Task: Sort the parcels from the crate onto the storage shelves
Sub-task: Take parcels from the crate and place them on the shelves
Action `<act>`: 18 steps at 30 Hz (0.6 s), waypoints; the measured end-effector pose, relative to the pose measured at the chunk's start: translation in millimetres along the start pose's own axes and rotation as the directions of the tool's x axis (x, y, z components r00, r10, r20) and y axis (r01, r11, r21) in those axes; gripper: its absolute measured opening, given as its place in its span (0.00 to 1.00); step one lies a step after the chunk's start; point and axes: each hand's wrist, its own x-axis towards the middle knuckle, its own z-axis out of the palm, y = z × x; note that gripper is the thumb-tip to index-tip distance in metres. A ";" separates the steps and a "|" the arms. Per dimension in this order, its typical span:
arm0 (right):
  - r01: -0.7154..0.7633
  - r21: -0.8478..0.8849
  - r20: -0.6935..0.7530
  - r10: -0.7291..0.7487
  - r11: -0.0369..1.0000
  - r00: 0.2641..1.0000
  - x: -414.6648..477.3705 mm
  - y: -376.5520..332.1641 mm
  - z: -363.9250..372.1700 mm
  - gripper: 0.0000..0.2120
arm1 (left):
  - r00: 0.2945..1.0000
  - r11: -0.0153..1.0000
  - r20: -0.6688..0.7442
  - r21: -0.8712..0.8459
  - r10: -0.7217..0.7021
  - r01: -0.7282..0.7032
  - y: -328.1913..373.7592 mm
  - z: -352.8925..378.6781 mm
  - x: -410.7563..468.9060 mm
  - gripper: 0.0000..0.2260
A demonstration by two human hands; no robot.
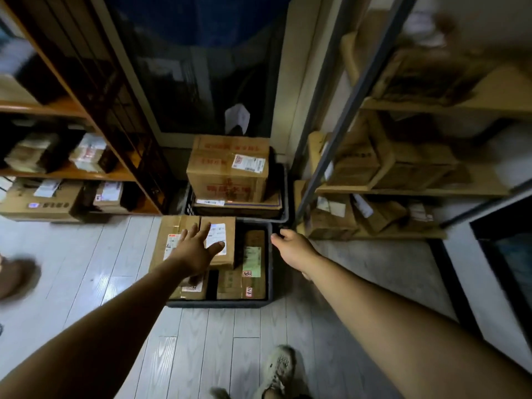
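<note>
A dark crate (269,272) on the floor holds several brown cardboard parcels with white labels. My left hand (195,249) is spread open over the top parcel (223,243), fingers straight; whether it touches the cardboard is unclear. My right hand (293,246) hovers at the crate's far right corner with fingers loosely curled, holding nothing. A narrow parcel with a green label (253,254) stands along the crate's right side. A second crate (283,194) behind it carries a large taped box (227,168).
Wooden shelves (72,174) on the left hold labelled boxes. A metal-framed shelf unit (403,191) on the right holds more parcels. My shoe (277,370) stands on the pale plank floor in front; another shoe (17,277) is at the left edge.
</note>
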 end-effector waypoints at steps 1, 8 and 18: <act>0.006 0.002 -0.015 -0.005 1.000 1.000 -13.1 -0.7 -7.1 0.26 | 1.000 1.000 -0.006 -0.003 0.031 -0.031 10.7 -6.0 -11.9 0.32; 0.053 0.045 -0.138 -0.046 0.998 0.989 -105.6 0.4 -53.8 0.26 | 0.971 0.971 0.052 0.043 0.232 -0.235 66.7 -27.8 -76.5 0.31; 0.141 0.072 -0.303 -0.113 0.987 0.946 -197.4 37.8 -166.1 0.21 | 0.866 0.855 0.092 0.139 0.491 -0.500 205.2 -25.0 -163.0 0.29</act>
